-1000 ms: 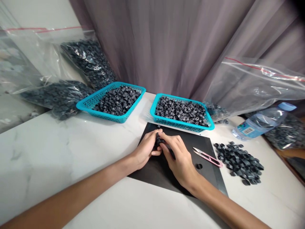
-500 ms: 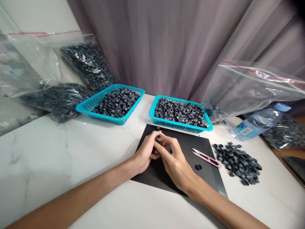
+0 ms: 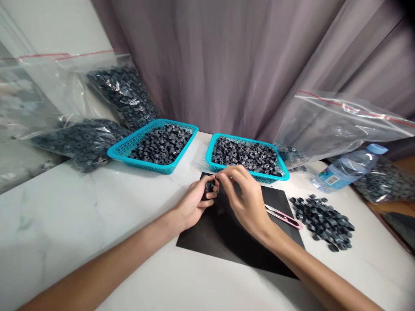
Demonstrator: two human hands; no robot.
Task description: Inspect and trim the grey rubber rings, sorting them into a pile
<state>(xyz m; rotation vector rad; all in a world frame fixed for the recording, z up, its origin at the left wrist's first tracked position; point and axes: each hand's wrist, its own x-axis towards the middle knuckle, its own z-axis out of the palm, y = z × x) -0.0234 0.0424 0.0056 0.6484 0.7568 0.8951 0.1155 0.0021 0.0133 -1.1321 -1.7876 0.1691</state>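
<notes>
Over the far edge of a black mat [image 3: 227,242], my left hand [image 3: 194,203] is curled round a small dark rubber ring [image 3: 210,187]. My right hand [image 3: 246,198] is raised beside it, with its fingertips pinching at the same ring. Behind the hands stand two turquoise baskets, the left basket [image 3: 121,150] and the right basket [image 3: 279,169], both filled with dark rings. A loose pile of rings [image 3: 324,221] lies on the table to the right of the mat. Pink thread snips [image 3: 285,217] rest on the mat's right side.
Clear plastic bags of rings [image 3: 84,138] lean at the far left, and another big bag [image 3: 333,125] lies at the right. A plastic water bottle [image 3: 346,169] lies at the right. A grey curtain [image 3: 227,65] hangs behind the white marble table [image 3: 81,216].
Both hands have lifted off the mat and shifted toward the baskets. My right hand has risen and now pinches from above. The single ring that lay on the mat is now hidden behind it.
</notes>
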